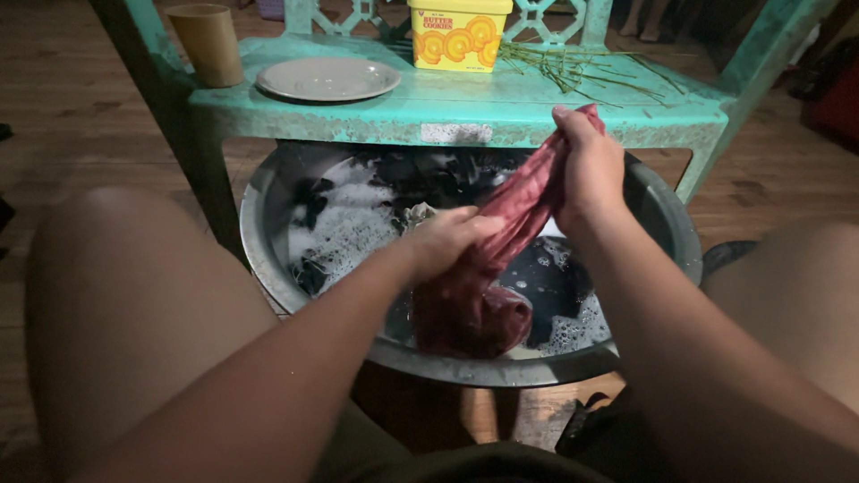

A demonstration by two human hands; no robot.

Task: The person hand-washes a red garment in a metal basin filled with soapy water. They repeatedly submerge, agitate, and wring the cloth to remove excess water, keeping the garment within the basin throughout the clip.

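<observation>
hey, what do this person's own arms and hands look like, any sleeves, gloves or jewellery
Both forearms are bare up to the frame edge: no sleeves show. The left hand and right hand wear no gloves, and no rings, watch or bracelets are visible. The dim light hides finer detail.

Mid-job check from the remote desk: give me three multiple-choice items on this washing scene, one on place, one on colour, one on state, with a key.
1. Where does the round metal wash basin sit?
A. On the turquoise plastic bench
B. On the floor, partly under the turquoise plastic bench
C. On the person's lap

2. What colour is the wet cloth held by the left hand and right hand?
A. Dark red
B. White
C. Yellow

3. What is the state of the pale round plate on the bench?
A. Stacked with food
B. Broken in half
C. Empty, lying flat

Key: 1 B, the bench seat overhangs the basin's far rim; 2 A, the cloth stretched between both hands is dark red; 3 C, the plate shows a bare surface.
</observation>
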